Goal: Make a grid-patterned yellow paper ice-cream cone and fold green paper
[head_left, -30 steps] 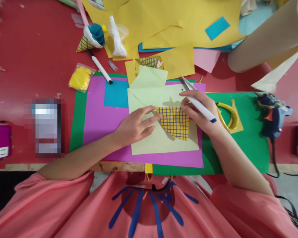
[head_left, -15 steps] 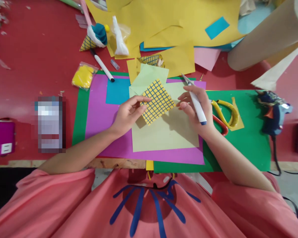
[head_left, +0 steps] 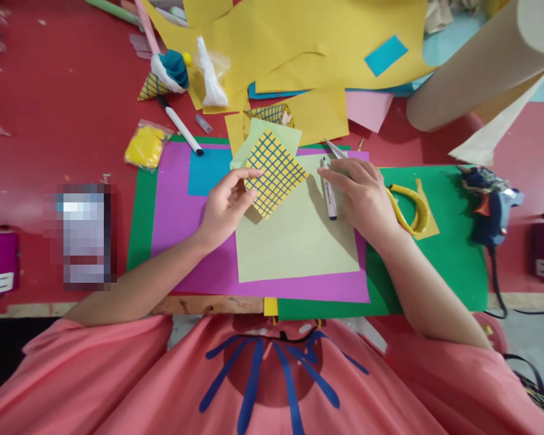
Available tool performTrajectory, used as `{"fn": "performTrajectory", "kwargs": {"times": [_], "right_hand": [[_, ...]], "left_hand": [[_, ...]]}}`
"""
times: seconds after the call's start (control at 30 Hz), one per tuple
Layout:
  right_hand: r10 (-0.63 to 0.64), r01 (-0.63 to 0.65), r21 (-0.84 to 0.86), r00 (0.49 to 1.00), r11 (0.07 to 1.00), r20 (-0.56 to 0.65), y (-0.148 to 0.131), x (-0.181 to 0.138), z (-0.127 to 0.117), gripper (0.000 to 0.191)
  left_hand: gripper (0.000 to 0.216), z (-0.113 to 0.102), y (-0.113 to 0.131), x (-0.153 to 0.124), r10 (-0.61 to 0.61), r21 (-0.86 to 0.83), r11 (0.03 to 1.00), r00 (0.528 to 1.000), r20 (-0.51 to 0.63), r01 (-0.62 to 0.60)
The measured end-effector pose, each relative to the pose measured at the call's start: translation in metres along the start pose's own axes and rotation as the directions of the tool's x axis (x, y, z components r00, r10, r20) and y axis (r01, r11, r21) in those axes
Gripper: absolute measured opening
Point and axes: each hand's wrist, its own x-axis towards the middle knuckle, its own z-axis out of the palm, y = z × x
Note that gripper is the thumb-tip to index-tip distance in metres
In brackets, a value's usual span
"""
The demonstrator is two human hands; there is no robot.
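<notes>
My left hand [head_left: 229, 205] pinches the left corner of a yellow paper square [head_left: 276, 174] with a dark blue grid, raised and tilted over a pale green sheet [head_left: 294, 248]. My right hand [head_left: 367, 199] is palm down at that sheet's right side, fingers stretched out and apart. Just under its fingertips lies a white marker [head_left: 330, 202] with a dark blue end. One fingertip crosses the upper part of the marker; whether it touches is unclear. Scissors show a blade [head_left: 334, 148] beyond the right hand and a yellow handle [head_left: 420, 211] to its right; their middle is hidden.
Purple [head_left: 176, 241] and green [head_left: 453, 260] sheets lie beneath. Behind are a decorated paper cone [head_left: 153, 84], a black-capped marker [head_left: 184, 130], a bag of yellow clay [head_left: 145, 148] and yellow sheets [head_left: 294, 30]. A glue gun [head_left: 496, 211] and cardboard tube [head_left: 471, 66] are right, a blurred phone [head_left: 86, 235] left.
My right hand has let go of the marker, which now lies by its fingertips, and has turned palm down. My left hand still holds the gridded square. The view has shifted slightly.
</notes>
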Motion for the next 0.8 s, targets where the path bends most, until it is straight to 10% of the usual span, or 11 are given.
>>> {"fn": "performTrajectory", "kwargs": {"times": [0.37, 0.53, 0.67, 0.8], "right_hand": [[0.096, -0.038, 0.416, 0.988, 0.909, -0.121, -0.032, -0.009, -0.002, 0.012], [0.204, -0.393, 0.835, 0.919, 0.386, 0.338, -0.051, -0.014, 0.004, 0.034], [0.076, -0.517, 0.852, 0.849, -0.085, 0.523, -0.058, -0.011, 0.01, 0.043], [0.045, -0.567, 0.778, 0.8, -0.271, 0.598, -0.056, -0.009, 0.012, 0.048]], "left_hand": [[0.031, 0.0, 0.0, -0.004, 0.011, -0.009, 1.0, 0.999, 0.035, -0.01], [0.027, -0.003, 0.004, -0.008, 0.127, 0.069, 0.99, 0.991, -0.047, -0.124], [0.024, -0.008, 0.01, -0.013, 0.423, 0.138, 0.898, 0.906, -0.01, -0.418], [0.01, -0.015, 0.014, -0.011, 0.627, 0.09, 0.769, 0.775, 0.081, -0.632]]}}
